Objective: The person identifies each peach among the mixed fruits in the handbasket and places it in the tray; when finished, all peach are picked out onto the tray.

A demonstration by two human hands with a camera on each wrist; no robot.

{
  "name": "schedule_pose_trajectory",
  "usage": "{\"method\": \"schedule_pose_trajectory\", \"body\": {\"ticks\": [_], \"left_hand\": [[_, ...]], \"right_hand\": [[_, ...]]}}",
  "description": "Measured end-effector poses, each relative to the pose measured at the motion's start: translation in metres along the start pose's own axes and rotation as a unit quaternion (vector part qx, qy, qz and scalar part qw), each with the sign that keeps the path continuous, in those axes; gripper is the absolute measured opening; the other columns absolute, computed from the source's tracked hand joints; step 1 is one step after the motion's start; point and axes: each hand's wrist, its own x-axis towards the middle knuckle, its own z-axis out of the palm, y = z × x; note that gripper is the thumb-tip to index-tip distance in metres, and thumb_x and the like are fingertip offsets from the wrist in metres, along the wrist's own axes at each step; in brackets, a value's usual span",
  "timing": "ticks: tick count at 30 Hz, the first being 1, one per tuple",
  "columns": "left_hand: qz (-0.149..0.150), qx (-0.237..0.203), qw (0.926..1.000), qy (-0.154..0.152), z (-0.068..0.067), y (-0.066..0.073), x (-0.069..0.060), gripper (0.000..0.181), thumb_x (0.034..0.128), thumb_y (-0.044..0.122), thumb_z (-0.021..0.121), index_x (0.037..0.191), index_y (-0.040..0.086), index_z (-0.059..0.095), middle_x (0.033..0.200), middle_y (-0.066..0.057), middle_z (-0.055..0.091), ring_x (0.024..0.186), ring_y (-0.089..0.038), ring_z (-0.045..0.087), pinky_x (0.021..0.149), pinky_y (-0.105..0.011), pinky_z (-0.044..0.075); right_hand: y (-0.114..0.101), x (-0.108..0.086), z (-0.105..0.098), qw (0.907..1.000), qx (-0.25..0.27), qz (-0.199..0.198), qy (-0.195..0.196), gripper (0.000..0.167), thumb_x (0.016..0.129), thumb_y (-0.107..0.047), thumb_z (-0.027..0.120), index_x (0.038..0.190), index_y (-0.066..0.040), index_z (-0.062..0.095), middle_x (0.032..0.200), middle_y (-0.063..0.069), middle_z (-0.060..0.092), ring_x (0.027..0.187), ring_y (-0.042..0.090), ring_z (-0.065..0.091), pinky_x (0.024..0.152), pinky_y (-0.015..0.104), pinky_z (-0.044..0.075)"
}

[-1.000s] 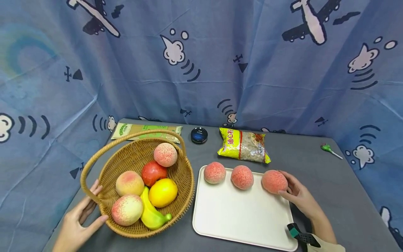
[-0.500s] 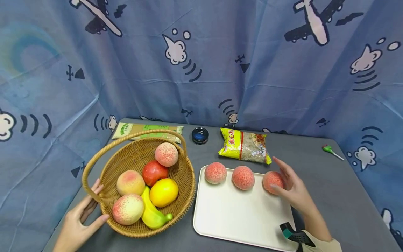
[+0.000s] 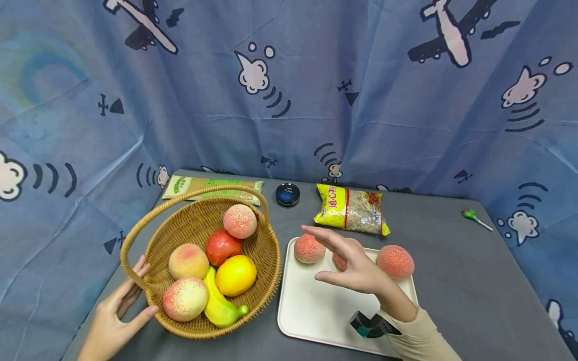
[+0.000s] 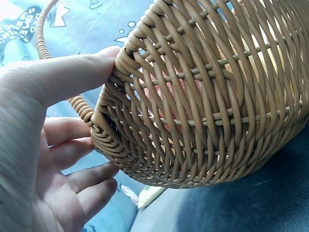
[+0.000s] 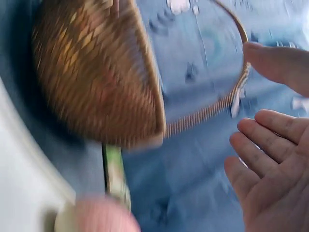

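Observation:
At the left, a wicker basket (image 3: 187, 228) with a tall handle holds a banana (image 3: 219, 303), a lemon (image 3: 236, 276), a red apple (image 3: 223, 247) and several peaches, one of them pale (image 3: 185, 299). My left hand (image 3: 110, 316) grips the basket's left rim beside the handle's foot; in the left wrist view the thumb (image 4: 82, 72) lies on the rim. My right hand (image 3: 358, 268) hovers over a white tray (image 3: 311, 311), fingers spread and holding nothing. Along the tray's far edge sit a left peach (image 3: 309, 249), a middle peach (image 3: 339, 261) partly hidden by that hand, and a right peach (image 3: 395, 261).
Behind the tray lies a yellow pasta bag (image 3: 353, 209). A dark round tuna can (image 3: 287, 194) stands to its left. A green-and-tan packet (image 3: 180, 188) lies behind the basket. A lollipop (image 3: 476, 219) is at the far right. A patterned blue curtain (image 3: 289, 140) closes off the back.
My right hand has let go of the right peach, which stays on the tray, and has swung left across the tray. My left hand keeps its place on the basket.

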Motion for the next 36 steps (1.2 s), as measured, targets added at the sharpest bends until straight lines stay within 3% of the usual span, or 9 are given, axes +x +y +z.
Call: {"method": "schedule_pose_trajectory", "body": {"ticks": [5,9,14,20,26,30,36], "left_hand": [[0.011,-0.011,0.9999,-0.001,-0.001,-0.001,0.001,0.080,0.0686,-0.024,0.069,0.141,-0.009,0.038,0.155,-0.021,0.024,0.137,-0.001,0.034,0.104,-0.008,0.039],[0.008,-0.008,0.9999,-0.001,-0.001,0.000,0.001,0.080,0.0688,-0.024,0.069,0.141,-0.009,0.037,0.155,-0.021,0.023,0.137,0.000,0.033,0.104,-0.008,0.038],[-0.004,-0.004,1.0000,-0.001,-0.001,0.004,0.001,0.080,0.0700,-0.023,0.068,0.142,-0.008,0.037,0.155,-0.020,0.023,0.137,0.001,0.033,0.104,-0.008,0.039],[-0.001,-0.008,1.0000,-0.002,0.000,0.003,0.001,0.080,0.0704,-0.024,0.068,0.142,-0.008,0.036,0.155,-0.020,0.023,0.136,0.001,0.034,0.105,-0.009,0.039],[-0.004,-0.003,1.0000,-0.004,-0.001,0.004,0.001,0.080,0.0713,-0.023,0.067,0.143,-0.007,0.035,0.155,-0.019,0.023,0.136,0.002,0.033,0.105,-0.009,0.038],[-0.005,-0.001,1.0000,-0.006,-0.001,0.004,0.001,0.080,0.0710,-0.022,0.068,0.143,-0.007,0.036,0.155,-0.020,0.023,0.137,0.002,0.033,0.105,-0.008,0.038],[-0.001,-0.001,1.0000,-0.005,0.000,0.002,0.000,0.081,0.0700,-0.022,0.069,0.142,-0.007,0.037,0.155,-0.020,0.022,0.137,0.002,0.033,0.105,-0.007,0.038]], "right_hand": [[-0.020,0.040,0.018,0.9962,0.011,-0.051,-0.070,0.074,0.081,-0.003,0.073,0.145,-0.003,0.035,0.149,0.013,0.038,0.139,0.019,0.035,0.118,0.032,0.034],[-0.035,0.072,0.031,0.9877,0.021,-0.091,-0.125,0.071,0.085,-0.013,0.072,0.145,-0.002,0.035,0.149,0.014,0.039,0.138,0.020,0.036,0.117,0.038,0.036],[-0.045,0.106,0.047,0.9782,-0.005,-0.119,-0.170,0.070,0.089,-0.031,0.067,0.145,-0.003,0.035,0.148,0.011,0.039,0.135,0.015,0.040,0.115,0.030,0.039],[-0.052,0.139,0.067,0.9735,-0.016,-0.086,-0.211,0.075,0.082,-0.015,0.075,0.145,-0.004,0.035,0.148,0.008,0.040,0.132,0.007,0.042,0.114,0.024,0.038],[-0.046,0.166,0.090,0.9651,-0.015,-0.045,-0.257,0.073,0.085,-0.020,0.072,0.146,-0.007,0.035,0.150,0.006,0.038,0.136,0.004,0.034,0.115,0.016,0.031],[-0.038,0.181,0.104,0.9547,-0.025,-0.035,-0.294,0.072,0.086,-0.021,0.071,0.146,-0.007,0.034,0.150,0.005,0.038,0.135,0.006,0.038,0.111,0.013,0.035],[-0.029,0.196,0.125,0.9319,-0.019,0.012,-0.362,0.070,0.087,-0.023,0.070,0.146,-0.012,0.034,0.151,-0.001,0.036,0.134,0.001,0.036,0.108,0.008,0.035]]}}
